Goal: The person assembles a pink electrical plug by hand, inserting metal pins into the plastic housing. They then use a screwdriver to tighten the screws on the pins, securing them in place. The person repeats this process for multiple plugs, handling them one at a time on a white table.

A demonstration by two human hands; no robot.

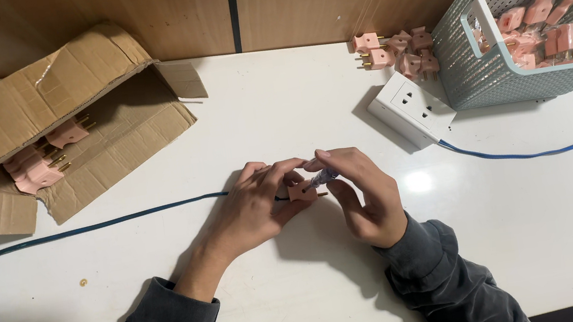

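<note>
A smooth white table fills the view, backed by a wood-grain wall panel along its far edge. Taking the pink plug at the table's middle as the landmark: far to its left lies a torn, corrugated cardboard box, flaps splayed, with more pink plugs inside. Far to its upper right stands a pale blue perforated plastic basket with rounded corners, part filled with plugs. Just right and beyond the landmark sits a boxy white socket block, and behind that a loose heap of plugs with brass pins. A thin blue cable runs from the plug leftward off the table; another length runs right from the socket block. The left hand pinches the small, blocky plug between thumb and fingertips. The right hand is closed on a slim tool with a clear bluish handle, its tip at the plug. Bare tabletop lies open in front of the hands and to both sides.
</note>
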